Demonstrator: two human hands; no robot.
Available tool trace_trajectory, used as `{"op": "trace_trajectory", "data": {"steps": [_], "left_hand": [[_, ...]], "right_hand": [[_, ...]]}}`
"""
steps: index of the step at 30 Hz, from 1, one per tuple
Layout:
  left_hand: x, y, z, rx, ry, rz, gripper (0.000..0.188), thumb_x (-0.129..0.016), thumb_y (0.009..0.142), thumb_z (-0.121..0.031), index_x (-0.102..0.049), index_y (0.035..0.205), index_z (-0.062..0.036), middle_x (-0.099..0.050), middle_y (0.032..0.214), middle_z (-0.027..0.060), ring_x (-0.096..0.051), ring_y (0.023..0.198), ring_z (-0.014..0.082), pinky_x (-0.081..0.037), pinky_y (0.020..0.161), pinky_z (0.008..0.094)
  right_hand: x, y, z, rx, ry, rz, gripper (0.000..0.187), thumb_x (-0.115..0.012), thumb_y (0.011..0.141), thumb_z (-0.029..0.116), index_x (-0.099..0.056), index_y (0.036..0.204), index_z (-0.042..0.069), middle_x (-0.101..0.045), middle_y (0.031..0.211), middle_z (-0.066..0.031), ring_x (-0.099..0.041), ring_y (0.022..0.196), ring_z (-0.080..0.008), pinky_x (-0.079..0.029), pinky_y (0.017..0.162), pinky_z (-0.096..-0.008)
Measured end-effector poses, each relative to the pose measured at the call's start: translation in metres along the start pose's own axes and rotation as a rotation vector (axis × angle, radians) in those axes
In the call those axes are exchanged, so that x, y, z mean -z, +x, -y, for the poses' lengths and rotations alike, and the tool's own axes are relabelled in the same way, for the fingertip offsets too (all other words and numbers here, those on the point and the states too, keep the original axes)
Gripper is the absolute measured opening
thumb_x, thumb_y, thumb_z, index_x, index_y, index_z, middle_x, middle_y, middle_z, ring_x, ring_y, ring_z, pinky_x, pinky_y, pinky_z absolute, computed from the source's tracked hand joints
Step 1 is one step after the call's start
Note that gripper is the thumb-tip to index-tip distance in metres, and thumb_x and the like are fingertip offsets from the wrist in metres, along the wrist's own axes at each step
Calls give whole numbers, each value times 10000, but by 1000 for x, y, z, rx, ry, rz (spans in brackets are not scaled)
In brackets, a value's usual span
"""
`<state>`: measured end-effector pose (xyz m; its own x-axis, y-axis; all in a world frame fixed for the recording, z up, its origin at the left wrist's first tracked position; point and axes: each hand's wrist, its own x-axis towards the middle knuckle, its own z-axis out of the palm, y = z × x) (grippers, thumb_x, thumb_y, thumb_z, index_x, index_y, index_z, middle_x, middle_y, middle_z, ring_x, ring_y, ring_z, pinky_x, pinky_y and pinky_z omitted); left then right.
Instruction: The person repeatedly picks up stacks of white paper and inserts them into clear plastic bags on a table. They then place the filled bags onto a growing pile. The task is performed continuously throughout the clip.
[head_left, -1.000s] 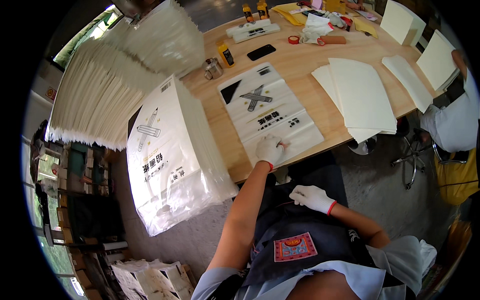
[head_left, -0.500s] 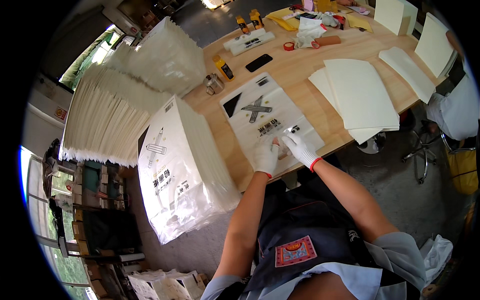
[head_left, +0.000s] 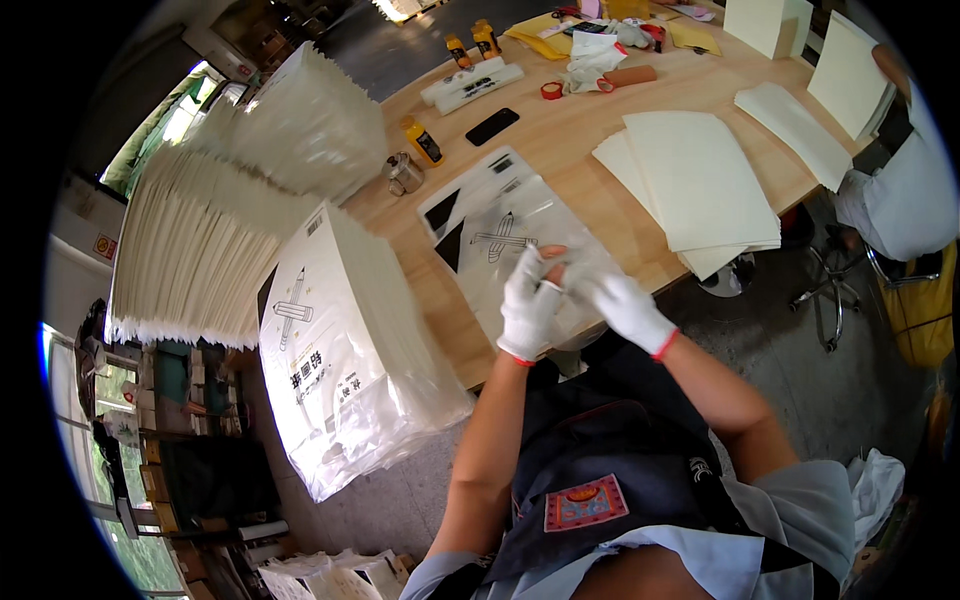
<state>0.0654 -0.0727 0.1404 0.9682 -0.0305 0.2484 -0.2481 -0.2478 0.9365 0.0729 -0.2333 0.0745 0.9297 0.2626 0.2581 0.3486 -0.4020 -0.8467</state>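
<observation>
In the head view, the only one, the change is at the flat printed sleeves on the bench (head_left: 570, 135); half a second ago a single black corner showed there, and now two show, one offset from the other; the upper sleeve (head_left: 525, 215) has slid toward the person, so that a strip of the lower sleeve (head_left: 470, 190) lies uncovered along the far side; for the work in hand, this suggests that the upper sleeve is coming free of the one beneath it.

The left hand (head_left: 530, 308), in a white glove with a red cuff, is at the near part of the upper sleeve; its fingers are bent and close together, and bare fingertips show near the meeting of the hands; it may be pinching film, but I cannot tell for sure. The right hand (head_left: 625, 300), gloved alike, reaches in from the other side, just beside the left; a second ago it was over the dark apron (head_left: 600, 440), off the bench; its fingers are blurred, so I cannot tell how far they are spread or whether they grip the sleeve.

Around the hands: a tall stack of printed packs (head_left: 325, 385) stands to the left; fanned white sheets (head_left: 695, 180) lie to the right, apart from the sleeves; beyond the sleeves are a metal pot (head_left: 404, 175), an orange bottle (head_left: 421, 140) and a black phone (head_left: 492, 126), none of them touched by either hand.
</observation>
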Motion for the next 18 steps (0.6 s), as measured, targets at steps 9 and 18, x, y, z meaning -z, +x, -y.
{"op": "trace_trajectory", "data": {"steps": [9, 18], "left_hand": [[-41, -85, -45, -450, 463, 276, 313, -660, 691, -35, -606, 982, -138, -600, 696, 106, -610, 623, 310, -468, 508, 407], [-12, -64, 59, 50, 150, -43, 128, -573, 901, -35, -633, 1013, -51, -631, 784, 98, -554, 670, 112, -447, 633, 251]], "right_hand": [[-53, -8, -10, 27, -331, 225, 225, -506, 908, 277, -640, 941, 99, -627, 879, -144, -618, 770, -261, -486, 674, -388], [80, -16, -53, -40, -768, -265, 170, -564, 779, 95, -584, 941, 141, -606, 898, -92, -575, 890, -302, -470, 729, -434]]}}
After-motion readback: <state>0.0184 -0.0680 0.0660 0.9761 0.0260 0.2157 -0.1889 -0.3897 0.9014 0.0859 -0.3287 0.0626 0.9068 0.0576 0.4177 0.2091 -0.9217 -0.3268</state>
